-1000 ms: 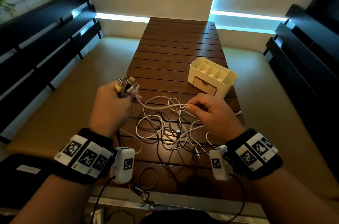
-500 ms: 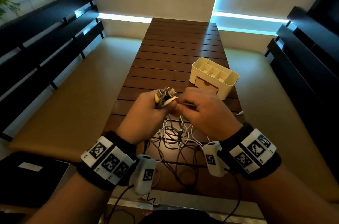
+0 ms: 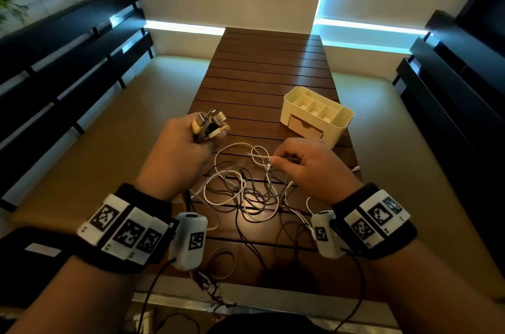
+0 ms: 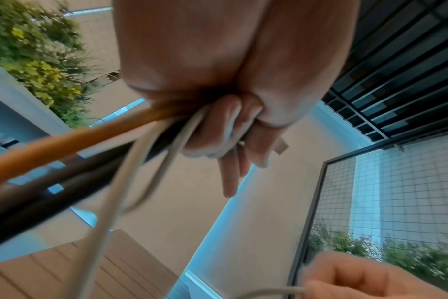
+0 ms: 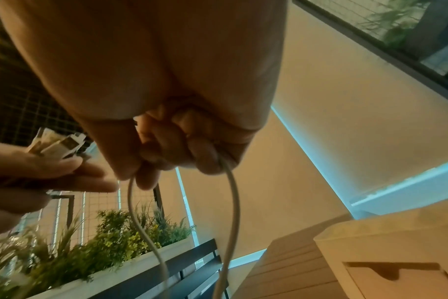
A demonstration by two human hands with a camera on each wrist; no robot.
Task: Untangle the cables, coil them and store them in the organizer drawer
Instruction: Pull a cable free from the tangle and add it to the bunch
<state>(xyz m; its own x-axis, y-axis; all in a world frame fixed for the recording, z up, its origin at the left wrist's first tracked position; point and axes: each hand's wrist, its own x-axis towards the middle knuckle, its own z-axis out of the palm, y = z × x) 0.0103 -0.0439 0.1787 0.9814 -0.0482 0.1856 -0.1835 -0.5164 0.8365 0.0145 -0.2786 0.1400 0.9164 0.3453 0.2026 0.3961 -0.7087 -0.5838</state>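
Change: hands met half a second ago over the tangle; now they are apart again, with a white strand drawn out between them.
Right fingers (image 3: 281, 160): pinched together on a thin white cable (image 3: 255, 154), looped just above the worktop.
Left fingers (image 4: 218, 129): curled tight round a bundle of metal-tipped cable plugs (image 3: 209, 123), orange, black and white leads trailing below.
Tangle: mixed white and grey cables (image 3: 243, 191) knotted on the slatted brown wooden worktop (image 3: 267, 65).
Organizer: cream plastic organizer box (image 3: 338, 125) beyond the right hand (image 3: 308, 167), drawer closed.
Meaning: untangling only; no coiling yet.
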